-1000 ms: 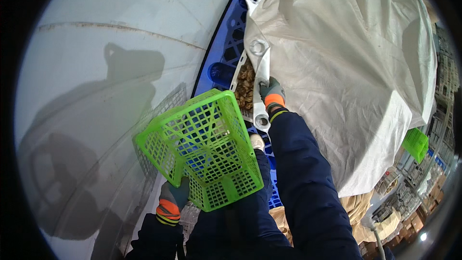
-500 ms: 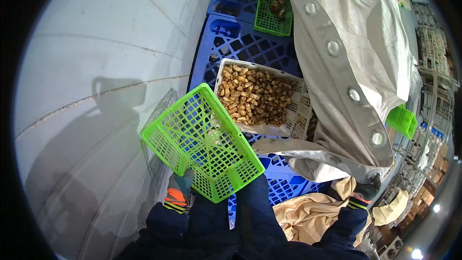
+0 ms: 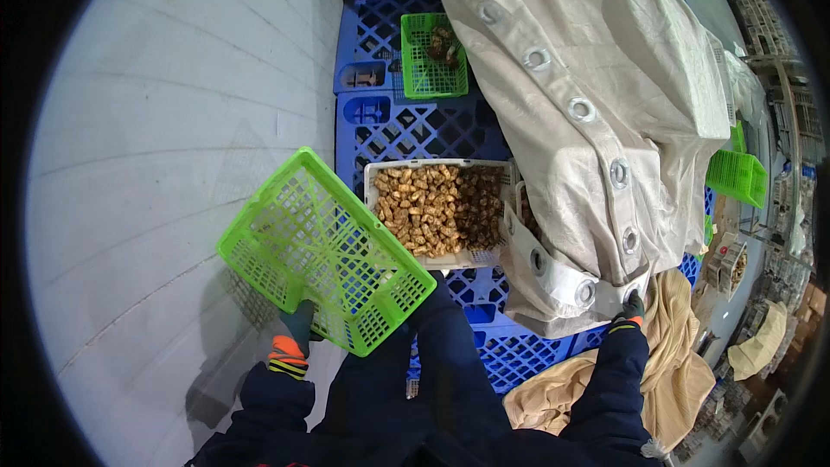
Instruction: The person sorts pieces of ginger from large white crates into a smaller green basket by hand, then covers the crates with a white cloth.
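Note:
My left hand (image 3: 298,327), in a grey glove with an orange cuff, grips the near edge of a bright green plastic basket (image 3: 333,251). The basket is tilted and has nothing in it. Off to the right, my gloved right hand (image 3: 634,305) is closed on the near corner of a pale grey tarp (image 3: 605,43) with metal eyelets along its edge. Between them stands a white crate (image 3: 437,163) holding many tan and dark-brown knobbly pieces of produce (image 3: 424,207). The tarp's edge hangs over the crate's right side and hides what lies there.
Blue plastic pallets (image 3: 389,143) lie under the crate. Farther off sits a small green basket (image 3: 419,78) with a few dark pieces. A white wall (image 3: 173,121) rises at my left. Beige cloth (image 3: 553,393) lies by my right arm; another green basket (image 3: 737,177) stands far right.
My right hand has moved slightly left and up in view, and the tarp's near edge has shifted with it, nearer the crate's side. The green basket has moved left, still in my left hand.

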A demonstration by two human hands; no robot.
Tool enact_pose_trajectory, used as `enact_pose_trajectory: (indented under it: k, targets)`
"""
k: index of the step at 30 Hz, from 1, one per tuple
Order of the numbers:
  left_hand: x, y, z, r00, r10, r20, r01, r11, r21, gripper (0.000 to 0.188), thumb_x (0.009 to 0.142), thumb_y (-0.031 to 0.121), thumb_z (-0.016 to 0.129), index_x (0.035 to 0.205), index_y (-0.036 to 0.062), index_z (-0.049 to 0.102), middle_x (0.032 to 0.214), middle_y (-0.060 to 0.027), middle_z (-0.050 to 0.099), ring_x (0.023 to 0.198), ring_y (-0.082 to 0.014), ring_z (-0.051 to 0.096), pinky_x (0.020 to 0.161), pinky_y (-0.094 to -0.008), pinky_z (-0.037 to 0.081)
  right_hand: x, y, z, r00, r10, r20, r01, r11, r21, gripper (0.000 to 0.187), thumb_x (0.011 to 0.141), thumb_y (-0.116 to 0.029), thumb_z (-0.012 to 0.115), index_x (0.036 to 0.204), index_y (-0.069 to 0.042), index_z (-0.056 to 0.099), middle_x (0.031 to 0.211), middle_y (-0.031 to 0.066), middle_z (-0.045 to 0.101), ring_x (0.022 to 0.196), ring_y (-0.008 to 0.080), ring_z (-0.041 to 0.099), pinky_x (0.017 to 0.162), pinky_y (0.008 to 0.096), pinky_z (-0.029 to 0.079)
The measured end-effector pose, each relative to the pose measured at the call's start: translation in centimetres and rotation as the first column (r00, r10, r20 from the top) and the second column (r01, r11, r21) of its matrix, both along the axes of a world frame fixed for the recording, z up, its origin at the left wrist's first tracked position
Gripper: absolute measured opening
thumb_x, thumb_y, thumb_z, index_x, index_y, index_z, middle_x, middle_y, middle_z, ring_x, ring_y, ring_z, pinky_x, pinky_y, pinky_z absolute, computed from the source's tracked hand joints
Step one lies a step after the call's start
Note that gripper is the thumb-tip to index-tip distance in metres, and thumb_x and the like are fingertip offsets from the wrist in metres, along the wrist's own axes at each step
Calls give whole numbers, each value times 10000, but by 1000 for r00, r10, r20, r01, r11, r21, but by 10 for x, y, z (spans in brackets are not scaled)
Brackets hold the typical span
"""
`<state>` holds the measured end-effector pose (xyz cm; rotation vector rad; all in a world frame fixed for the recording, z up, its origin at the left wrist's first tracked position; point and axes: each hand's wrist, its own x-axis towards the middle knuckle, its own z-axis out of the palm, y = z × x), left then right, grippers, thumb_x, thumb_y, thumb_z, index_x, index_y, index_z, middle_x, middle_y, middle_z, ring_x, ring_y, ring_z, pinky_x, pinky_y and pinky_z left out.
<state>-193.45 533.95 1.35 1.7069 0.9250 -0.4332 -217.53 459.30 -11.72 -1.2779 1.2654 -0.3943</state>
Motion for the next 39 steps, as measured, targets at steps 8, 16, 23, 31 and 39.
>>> enact_pose_trajectory:
  k: [8, 16, 23, 31, 39]
  targets:
    - [107, -53, 102, 976, -79, 201, 101, 990, -103, 405, 818, 235, 587, 1185, 82, 509, 886, -105, 615, 661, -244, 644, 458, -369, 537, 33, -29, 16, 901, -31, -432, -163, 900, -404, 561, 823, -320, 580, 1237, 43, 475, 1079, 210, 590, 980, 274, 577, 838, 370, 443]
    - [222, -42, 78, 966, -170, 196, 198, 972, -129, 334, 805, 202, 525, 1111, 70, 505, 870, -130, 616, 626, -263, 637, 501, -373, 550, 294, 157, 243, 880, 183, -438, -474, 401, -784, 552, 664, -34, 634, 1205, -22, 524, 1220, 217, 518, 1124, 369, 493, 953, 395, 402]
    - [383, -115, 50, 999, 4, 39, 2, 986, -164, 327, 839, 207, 526, 1143, 85, 525, 892, -128, 627, 677, -258, 633, 500, -372, 532, 518, 225, 239, 707, 538, -459, -670, 302, -678, 659, 685, -238, 699, 1278, -72, 462, 1203, 190, 529, 1091, 365, 502, 941, 433, 401]
    - [516, -130, 9, 991, 50, -125, -64, 992, -110, 397, 854, 251, 607, 1128, -28, 538, 972, -148, 627, 751, -276, 649, 568, -406, 531, 778, 291, 141, 280, 518, -808, -960, 153, -235, 866, 624, -362, 767, 1355, -164, 348, 1283, 93, 461, 1160, 298, 440, 916, 463, 387]
    - [542, -90, -35, 976, 182, -120, -190, 980, -66, 257, 868, 152, 575, 1081, 11, 545, 915, -135, 605, 690, -240, 588, 579, -391, 499, 822, 316, 121, 121, 668, -734, -919, 356, 172, 320, 808, -364, 543, 1019, -149, 651, 1050, 156, 637, 1003, 334, 594, 856, 406, 462]
